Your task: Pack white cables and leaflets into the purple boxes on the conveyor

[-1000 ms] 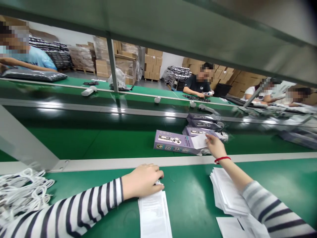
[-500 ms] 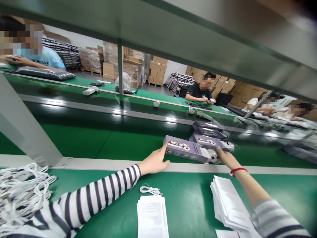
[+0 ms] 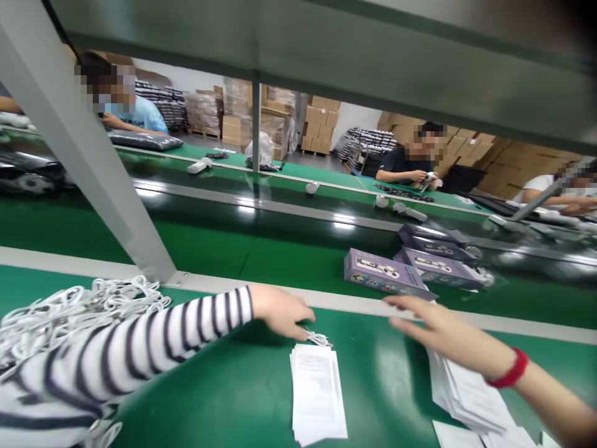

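Item 1, lower left of the frame: heap of white cables (image 3: 79, 305), loosely tangled, lying on the green worktable (image 3: 224, 398). A striped sleeve crosses in front of it.

Item 2, upper left to centre left: grey slanted post (image 3: 88, 149), its foot on the metal rail at the table's far edge.

Item 3, centre: left hand (image 3: 282, 311), palm down, low over the table, fingertips curled at a small coiled cable (image 3: 319, 339). The cable lies at the fingertips; whether the fingers are pinched on it or only touching it cannot be told.

Item 4, lower centre: stack of white leaflets (image 3: 317, 392), flat on the table, its top edge just beside the coiled cable.

Item 5, centre right: purple box (image 3: 380, 277), lying on the green conveyor belt (image 3: 280, 258) just beyond the rail. More purple boxes (image 3: 438, 264) lie just right of it and behind it.

Item 6, right of centre: right hand (image 3: 433, 326), blurred, fingers spread apart and holding nothing, hovering above the table near the rail, just in front of the purple box. A red wristband (image 3: 510, 368) sits on the wrist.

Item 7, lower right: second paper stack (image 3: 466, 392), fanned, partly under the right forearm.

Item 8, upper frame: other people seated at the far side of the line, with cartons (image 3: 321, 115) stacked behind them.
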Demonstrator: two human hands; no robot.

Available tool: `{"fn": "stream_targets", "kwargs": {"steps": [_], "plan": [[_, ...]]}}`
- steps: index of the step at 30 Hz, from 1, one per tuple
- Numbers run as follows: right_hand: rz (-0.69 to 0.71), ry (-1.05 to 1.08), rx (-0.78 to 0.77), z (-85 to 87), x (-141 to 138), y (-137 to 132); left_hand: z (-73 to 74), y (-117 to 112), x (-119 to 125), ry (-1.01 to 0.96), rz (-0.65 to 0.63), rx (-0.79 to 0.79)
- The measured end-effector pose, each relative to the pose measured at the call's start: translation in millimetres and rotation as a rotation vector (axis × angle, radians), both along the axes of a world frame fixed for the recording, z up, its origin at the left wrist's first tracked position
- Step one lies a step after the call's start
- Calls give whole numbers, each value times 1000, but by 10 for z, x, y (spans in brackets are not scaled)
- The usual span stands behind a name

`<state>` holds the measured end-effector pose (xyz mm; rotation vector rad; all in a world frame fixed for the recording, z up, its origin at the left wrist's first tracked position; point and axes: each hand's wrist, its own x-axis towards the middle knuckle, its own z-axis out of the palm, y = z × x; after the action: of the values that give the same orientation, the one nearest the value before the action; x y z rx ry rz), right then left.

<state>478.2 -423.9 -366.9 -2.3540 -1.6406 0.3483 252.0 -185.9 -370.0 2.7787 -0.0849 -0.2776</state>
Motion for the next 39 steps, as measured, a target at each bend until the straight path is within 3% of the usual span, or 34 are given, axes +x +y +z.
{"fn": "stream_targets", "kwargs": {"steps": [2,5,8,11,13,15,17,19,21,23,27,34,39], "plan": [[213,-13,-29,29,-566,130,45,-125,-299,-16,-29,88],[381,-122,4,-93,-1162,428,156,-333,-781,-115,-23,128],[439,-189,9,-333,-1357,636,339,-413,-1367,-112,41,66],[396,-101,4,-558,-1323,722,415,-392,-2083,-41,215,104],[363,-6,11,-645,-1266,752,305,-413,-2560,-14,348,194],[348,20,25,-682,-1229,754,74,-479,-2929,-6,434,260],[373,-12,29,-706,-1229,709,-201,-560,-3131,0,469,285],[432,-59,40,-769,-1259,611,-430,-629,-3173,-34,505,313],[493,-116,102,-902,-1306,486,-566,-683,-3110,-118,570,366],[502,-187,206,-1085,-1360,387,-610,-725,-3001,-230,666,425],[368,-259,357,-1341,-1512,410,-575,-743,-2768,-333,768,419],[215,-102,393,-1139,-1888,816,-621,-507,-2301,-410,733,346],[161,-81,399,-1098,-1928,996,-644,-299,-1786,-452,700,358]]}}
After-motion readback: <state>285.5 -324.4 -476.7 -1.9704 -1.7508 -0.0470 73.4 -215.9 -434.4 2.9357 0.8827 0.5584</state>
